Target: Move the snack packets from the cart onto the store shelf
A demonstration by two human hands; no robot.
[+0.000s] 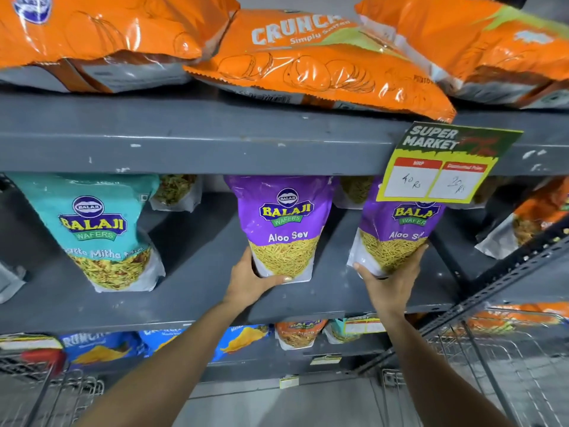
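Two purple Aloo Sev pouches are standing upright on the middle shelf (197, 272), long axes vertical. The left Aloo Sev pouch (284, 223) is sitting above the left hand (252, 280), whose fingers are cupping its bottom edge, thumb along the side. The right Aloo Sev pouch (397, 232), partly hidden behind the hanging price tag (443, 164), is leaning slightly; the right hand (391, 282) is wrapping its base from below. Each hand is nearer its own pouch, so pushing both straight back and letting go seems the likely next move. A teal Khatta Mitha pouch (98, 229) is standing well to the left, and the wire cart (492, 349) is waiting below right.
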